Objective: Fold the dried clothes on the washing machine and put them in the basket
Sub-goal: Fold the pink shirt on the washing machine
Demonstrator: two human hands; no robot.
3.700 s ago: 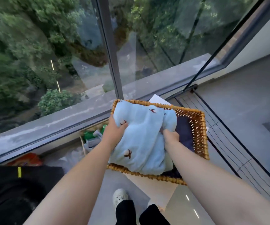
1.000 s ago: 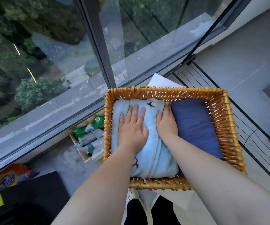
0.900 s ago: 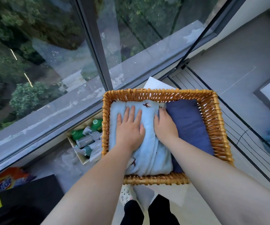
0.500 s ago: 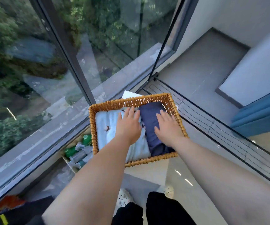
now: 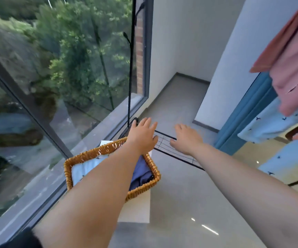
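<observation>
A wicker basket [image 5: 108,149] stands low by the window. Inside it lie a folded light blue garment with small dark motifs [image 5: 83,170] on the left and a folded dark blue garment [image 5: 141,173] on the right. My left forearm crosses over the basket and hides its middle. My left hand [image 5: 142,135] is raised above the basket's far edge, fingers spread, holding nothing. My right hand [image 5: 185,138] hangs to the right of the basket, open and empty as well. The washing machine is out of view.
A large window [image 5: 55,86] with a dark frame runs along the left. A black wire drying rack [image 5: 176,153] lies low behind the hands. At the right hang pink clothes [image 5: 295,68] and a light blue patterned garment [image 5: 273,126], beside a blue curtain [image 5: 246,111].
Both hands have lifted off the clothes in the basket and risen forward, empty. The view has swung up and to the right, bringing the hanging clothes into sight.
</observation>
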